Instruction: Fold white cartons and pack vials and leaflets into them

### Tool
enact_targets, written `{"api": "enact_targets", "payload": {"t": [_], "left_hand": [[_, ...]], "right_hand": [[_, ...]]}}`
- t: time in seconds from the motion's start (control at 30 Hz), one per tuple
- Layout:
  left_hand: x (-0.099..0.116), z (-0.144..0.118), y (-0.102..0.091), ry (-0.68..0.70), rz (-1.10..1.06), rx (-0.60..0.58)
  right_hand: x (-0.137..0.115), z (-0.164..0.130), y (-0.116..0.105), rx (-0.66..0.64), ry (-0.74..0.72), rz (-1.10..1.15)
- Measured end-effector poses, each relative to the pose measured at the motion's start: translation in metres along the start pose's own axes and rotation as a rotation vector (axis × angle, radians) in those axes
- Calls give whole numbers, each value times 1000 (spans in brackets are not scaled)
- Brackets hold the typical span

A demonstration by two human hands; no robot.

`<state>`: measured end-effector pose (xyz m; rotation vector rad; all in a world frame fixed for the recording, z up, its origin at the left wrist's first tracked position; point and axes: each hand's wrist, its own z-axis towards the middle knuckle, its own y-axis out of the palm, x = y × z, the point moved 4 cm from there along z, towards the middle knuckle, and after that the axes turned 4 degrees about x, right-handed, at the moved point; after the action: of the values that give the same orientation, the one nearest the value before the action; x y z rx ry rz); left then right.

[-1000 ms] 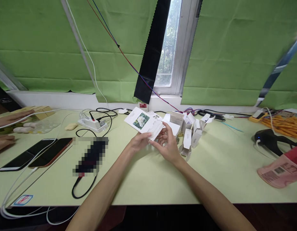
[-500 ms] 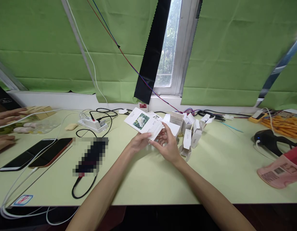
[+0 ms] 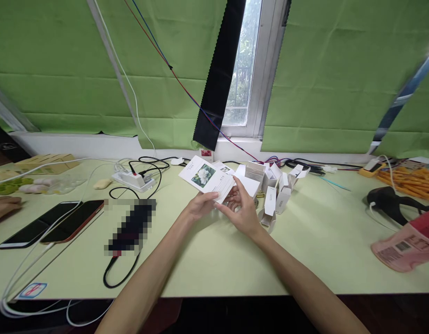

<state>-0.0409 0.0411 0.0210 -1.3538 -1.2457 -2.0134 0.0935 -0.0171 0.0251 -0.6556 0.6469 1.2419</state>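
Observation:
Between both hands, above the table, is a white card [image 3: 204, 175] printed with a white flower and small lettering; whether it is one card or a stack I cannot tell. My left hand [image 3: 201, 206] is closed on its lower edge, thumb on top. My right hand [image 3: 245, 213] grips its right end with thumb and fingers, some of them curled beneath. Just past my right hand are several small white boxes [image 3: 284, 192], some with flaps open. Partly hidden behind the card lies another printed white piece [image 3: 224, 167].
At left lie two phones [image 3: 78, 220], a blurred-out dark device [image 3: 132, 227] with a cable, and a power strip [image 3: 136, 181]. Another person's hand [image 3: 3, 206] rests at the far left edge. To the right are a black handheld device [image 3: 388, 204], a pink package [image 3: 405, 246] and orange pieces [image 3: 409, 181].
My hands and the card have barely moved. At the far left, the other person's upper hand has gone out of view, and one hand remains there.

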Motion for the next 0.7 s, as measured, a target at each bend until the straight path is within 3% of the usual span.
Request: {"api": "enact_targets", "payload": {"t": [0.7], "left_hand": [[-5, 3, -6, 5, 11, 7]], "right_hand": [[0, 2, -1, -17, 0, -15]]}}
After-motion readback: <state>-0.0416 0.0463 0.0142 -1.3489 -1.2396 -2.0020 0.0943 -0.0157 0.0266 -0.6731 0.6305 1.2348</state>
